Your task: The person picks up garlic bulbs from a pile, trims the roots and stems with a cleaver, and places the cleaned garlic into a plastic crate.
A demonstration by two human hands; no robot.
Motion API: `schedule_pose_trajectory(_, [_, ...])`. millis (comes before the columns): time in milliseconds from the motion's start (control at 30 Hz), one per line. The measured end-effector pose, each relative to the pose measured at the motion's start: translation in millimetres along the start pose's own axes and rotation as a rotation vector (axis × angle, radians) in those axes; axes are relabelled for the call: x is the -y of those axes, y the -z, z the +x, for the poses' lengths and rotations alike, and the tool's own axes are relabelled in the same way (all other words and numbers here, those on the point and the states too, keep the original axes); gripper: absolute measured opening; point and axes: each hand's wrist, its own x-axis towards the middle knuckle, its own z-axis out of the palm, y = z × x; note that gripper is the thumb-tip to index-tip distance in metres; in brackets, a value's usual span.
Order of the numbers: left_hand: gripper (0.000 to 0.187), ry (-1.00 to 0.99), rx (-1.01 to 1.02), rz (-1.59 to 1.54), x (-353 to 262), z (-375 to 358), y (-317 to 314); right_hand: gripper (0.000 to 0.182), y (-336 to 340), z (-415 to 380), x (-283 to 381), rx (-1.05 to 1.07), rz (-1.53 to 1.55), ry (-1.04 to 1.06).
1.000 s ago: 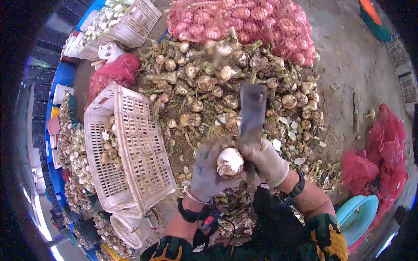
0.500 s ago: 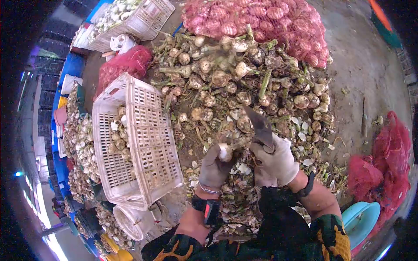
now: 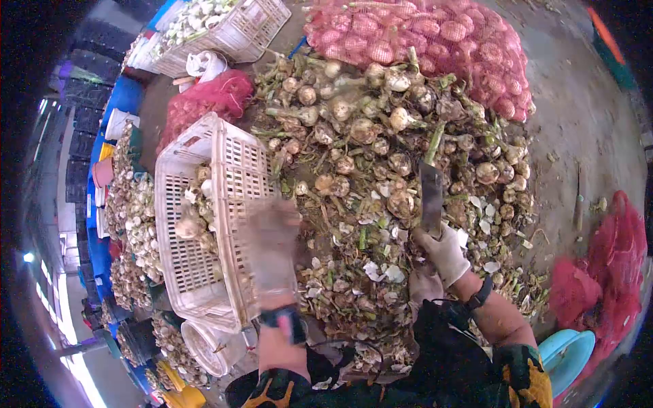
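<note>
My left hand (image 3: 273, 238), in a pale glove, is smeared by motion beside the near wall of the white plastic crate (image 3: 252, 224); its fingers cannot be made out. Inside the crate lie several trimmed garlic bulbs (image 3: 201, 183). In my gloved right hand (image 3: 443, 255) is a knife (image 3: 431, 200) with a broad dark blade, pointing away from me. Beyond the blade spreads a heap of soil-stained garlic bulbs with stems (image 3: 364, 129). Peeled skins and cut stalks (image 3: 360, 292) cover the ground between my hands.
A large red mesh sack of bulbs (image 3: 435, 34) lies behind the heap. Another full crate (image 3: 224, 34) and a smaller mesh sack (image 3: 204, 102) are at the upper left. Near me stand a white bucket (image 3: 218, 350) and a turquoise basin (image 3: 568, 357). Crumpled red netting (image 3: 602, 272) lies right.
My left hand has moved left from the knife to the crate; the pale bulb it held is no longer visible in it. The knife now points straighter away from me.
</note>
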Motion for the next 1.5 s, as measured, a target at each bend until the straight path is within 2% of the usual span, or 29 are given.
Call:
schedule_pose_trajectory(67, [0.049, -0.345, 0.036, 0.603, 31, 8, -30, 0.027, -3, 2, 2, 0.000, 0.018, 0.007])
schedule_pose_trajectory(100, [0.052, -0.413, 0.095, 0.766, 49, 15, -49, 0.027, -3, 5, 4, 0.011, -0.011, 0.008])
schedule_pose_trajectory(200, [0.052, -0.271, 0.526, 1.092, 108, 35, -84, 0.030, 3, 4, -2, 0.036, -0.016, -0.046])
schedule_pose_trajectory(300, [0.052, -0.119, 0.945, 1.404, 150, 52, -106, 0.030, 4, 12, -7, 0.005, -0.089, -0.015])
schedule_pose_trajectory(400, [0.039, 0.151, 0.778, 1.032, 161, 33, -73, 0.029, -4, 11, 17, 0.021, -0.167, 0.034])
schedule_pose_trajectory(500, [0.044, 0.685, 0.828, 0.133, 128, -9, -43, 0.027, -16, 8, 31, 0.052, -0.469, 0.181])
schedule_pose_trajectory(533, [0.045, 0.572, 0.843, 0.062, 110, -21, -33, 0.032, -18, 9, 25, 0.105, -0.665, 0.339])
schedule_pose_trajectory(600, [0.049, 0.328, 0.869, -0.086, 75, -37, -25, 0.034, -23, 8, 26, 0.250, -0.907, 0.398])
schedule_pose_trajectory(633, [0.048, 0.339, 0.945, -0.218, 67, -37, -28, 0.034, -23, 6, 26, 0.318, -1.028, 0.429])
schedule_pose_trajectory(700, [0.047, 0.360, 1.084, -0.481, 57, -37, -35, 0.031, -22, -4, 29, 0.257, -0.999, 0.508])
schedule_pose_trajectory(767, [0.047, 0.584, 0.810, -0.766, 75, -63, -34, 0.029, -22, -16, 37, 0.209, -0.989, 0.518])
schedule_pose_trajectory(833, [0.045, 0.895, 0.748, -1.102, 72, -64, -40, 0.030, -18, -19, 38, 0.225, -0.984, 0.570])
schedule_pose_trajectory(900, [0.077, 0.490, 0.930, -0.502, 61, -67, -37, 0.031, -15, -22, 41, 0.239, -0.976, 0.608])
schedule_pose_trajectory(967, [0.080, 0.536, 0.921, -0.535, 52, -71, -31, 0.031, -13, -27, 47, 0.255, -0.960, 0.633])
schedule_pose_trajectory(1100, [0.039, 0.518, 0.843, -0.476, 34, -77, -19, 0.028, -12, -32, 42, 0.248, -0.974, 0.629])
schedule_pose_trajectory(1133, [0.048, 0.635, 0.735, -0.488, -4, -73, -13, 0.024, -14, -23, 36, 0.294, -1.022, 0.415])
schedule_pose_trajectory(1167, [0.057, 0.202, 0.740, -0.235, 12, -97, -9, 0.027, -14, -7, 26, 0.352, -1.185, 0.241])
schedule_pose_trajectory(1200, [0.064, 0.408, 0.848, -0.384, -3, -101, -1, 0.030, -15, -14, 14, 0.426, -1.219, 0.240])
schedule_pose_trajectory(1233, [0.066, 0.270, 0.831, -0.431, -16, -96, -5, 0.032, -15, -17, 16, 0.510, -1.283, 0.272])
schedule_pose_trajectory(1300, [0.069, -0.006, 0.781, -0.525, -40, -84, -14, 0.038, -22, -26, 25, 0.292, -1.040, 0.158])
schedule_pose_trajectory(1367, [0.076, 0.115, 0.731, -0.457, -37, -89, -14, 0.041, -14, -16, 19, 0.253, -0.265, 0.168])
schedule_pose_trajectory(1400, [0.078, -0.064, 0.704, -0.191, -31, -89, -15, 0.039, -16, -19, 30, 0.346, 0.187, 0.010])
schedule_pose_trajectory(1433, [0.080, -0.244, 0.660, 0.073, -24, -87, -16, 0.034, -17, -25, 45, 0.379, 0.409, -0.026])
schedule_pose_trajectory(1467, [0.082, -0.421, 0.600, 0.340, -21, -85, -17, 0.028, -17, -33, 59, 0.406, 0.507, -0.029])
schedule_pose_trajectory(1500, [0.083, -0.458, 0.545, 0.386, -25, -85, -17, 0.023, -16, -37, 67, 0.436, 0.608, -0.034])
